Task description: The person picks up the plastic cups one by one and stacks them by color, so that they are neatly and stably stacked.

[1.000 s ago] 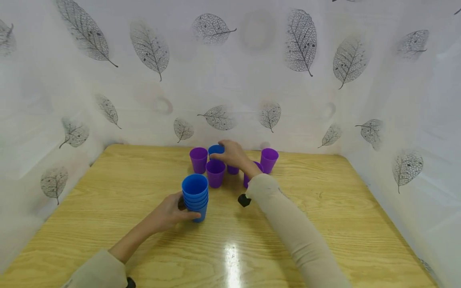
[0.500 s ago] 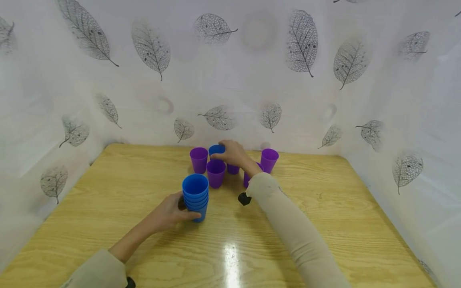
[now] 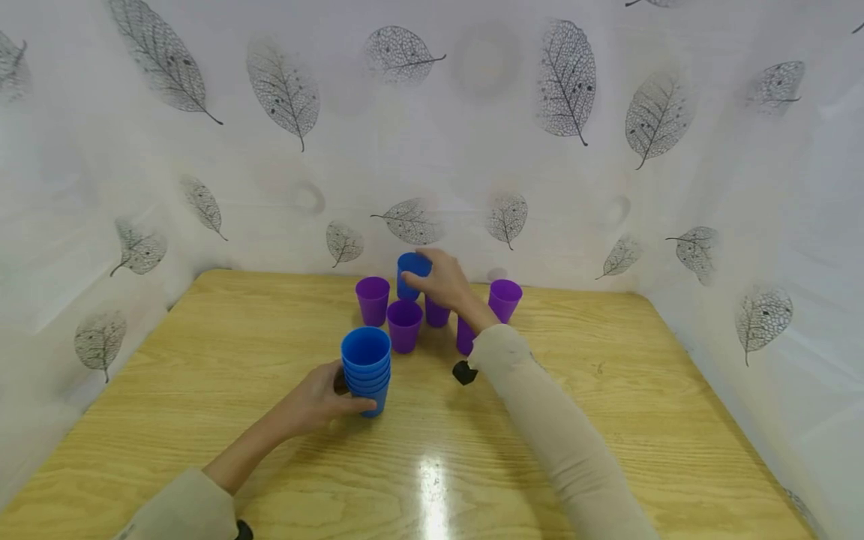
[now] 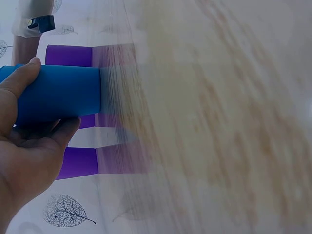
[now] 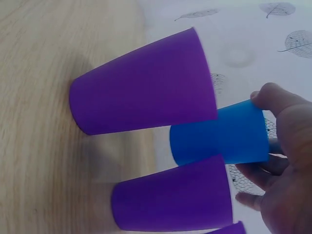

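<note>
Gripping lone blue cup (image 3: 409, 283) near its rim in curled right hand (image 3: 443, 283), beyond the blue stack (image 3: 368, 375); apparently at lifting step, seemingly clear of the counter (image 3: 270, 322). Steadying that stack upright with left hand (image 3: 320, 397) wrapped partway round it. Next, probably calls for enough height to clear purple cups (image 3: 405, 331) standing beyond the stack.

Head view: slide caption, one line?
Left hand grips a stack of blue cups; right hand holds a single blue cup near upright purple cups.
</note>
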Available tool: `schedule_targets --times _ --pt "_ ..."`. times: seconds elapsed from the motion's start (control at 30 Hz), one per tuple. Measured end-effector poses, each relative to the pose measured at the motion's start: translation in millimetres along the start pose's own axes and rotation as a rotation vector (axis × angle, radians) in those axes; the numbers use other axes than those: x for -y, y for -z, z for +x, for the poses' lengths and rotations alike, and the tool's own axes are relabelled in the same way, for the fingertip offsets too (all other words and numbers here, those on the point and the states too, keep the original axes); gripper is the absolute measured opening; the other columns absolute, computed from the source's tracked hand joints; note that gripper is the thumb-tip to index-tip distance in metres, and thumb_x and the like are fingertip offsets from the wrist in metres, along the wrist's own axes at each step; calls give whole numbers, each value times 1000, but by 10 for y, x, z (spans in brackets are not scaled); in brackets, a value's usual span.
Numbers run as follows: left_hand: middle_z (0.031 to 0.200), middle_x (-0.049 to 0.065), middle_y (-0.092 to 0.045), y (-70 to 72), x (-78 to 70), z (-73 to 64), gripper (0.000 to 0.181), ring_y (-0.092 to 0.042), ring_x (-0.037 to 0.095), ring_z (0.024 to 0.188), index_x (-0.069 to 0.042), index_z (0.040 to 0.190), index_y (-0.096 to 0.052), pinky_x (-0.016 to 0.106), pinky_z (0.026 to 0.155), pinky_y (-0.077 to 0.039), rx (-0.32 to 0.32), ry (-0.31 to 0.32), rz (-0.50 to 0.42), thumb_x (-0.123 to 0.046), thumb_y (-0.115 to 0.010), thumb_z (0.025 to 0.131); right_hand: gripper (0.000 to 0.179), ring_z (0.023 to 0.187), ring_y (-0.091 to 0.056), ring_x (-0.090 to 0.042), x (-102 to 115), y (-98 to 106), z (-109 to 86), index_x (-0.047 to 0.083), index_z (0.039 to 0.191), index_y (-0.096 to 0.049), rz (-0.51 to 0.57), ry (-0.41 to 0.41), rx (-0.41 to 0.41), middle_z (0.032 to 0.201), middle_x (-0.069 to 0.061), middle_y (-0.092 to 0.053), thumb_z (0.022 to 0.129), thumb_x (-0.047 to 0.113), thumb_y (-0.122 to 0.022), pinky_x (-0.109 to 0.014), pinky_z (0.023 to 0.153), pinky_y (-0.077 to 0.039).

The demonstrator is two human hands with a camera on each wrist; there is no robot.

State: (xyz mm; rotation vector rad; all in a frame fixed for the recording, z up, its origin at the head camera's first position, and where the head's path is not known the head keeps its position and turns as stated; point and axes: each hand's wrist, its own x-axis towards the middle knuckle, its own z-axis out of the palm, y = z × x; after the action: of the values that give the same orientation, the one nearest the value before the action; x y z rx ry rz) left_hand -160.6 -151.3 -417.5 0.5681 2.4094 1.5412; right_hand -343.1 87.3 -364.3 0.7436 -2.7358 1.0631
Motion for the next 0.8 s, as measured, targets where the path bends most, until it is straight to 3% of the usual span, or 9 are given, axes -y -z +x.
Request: schedule_targets --times 0.43,0.63,0.8 --pt "135 23 -61 -3 -12 -14 69 -60 41 125 9 144 -45 55 105 -52 -17 11 8 -20 -81 92 60 121 -61 -33 127 278 -89 -6 145 -54 164 93 -186 140 -22 -59 95 25 -71 -42 100 -55" --pt "135 23 -62 -9 -8 -10 69 -60 40 124 9 143 -46 55 105 -52 -18 9 11 -21 -81 92 60 122 -61 -34 211 415 -147 -3 147 -53 278 113 -209 139 -21 -59 97 25 -71 -44 104 -54" --pt "135 23 -62 -9 -8 -6 69 -61 40 124 9 143 -46 55 104 -52 -17 13 12 -20 -81 93 60 119 -63 -34 268 502 -207 0 148 -53 325 130 -225 139 -18 -60 97 24 -73 -37 101 -55"
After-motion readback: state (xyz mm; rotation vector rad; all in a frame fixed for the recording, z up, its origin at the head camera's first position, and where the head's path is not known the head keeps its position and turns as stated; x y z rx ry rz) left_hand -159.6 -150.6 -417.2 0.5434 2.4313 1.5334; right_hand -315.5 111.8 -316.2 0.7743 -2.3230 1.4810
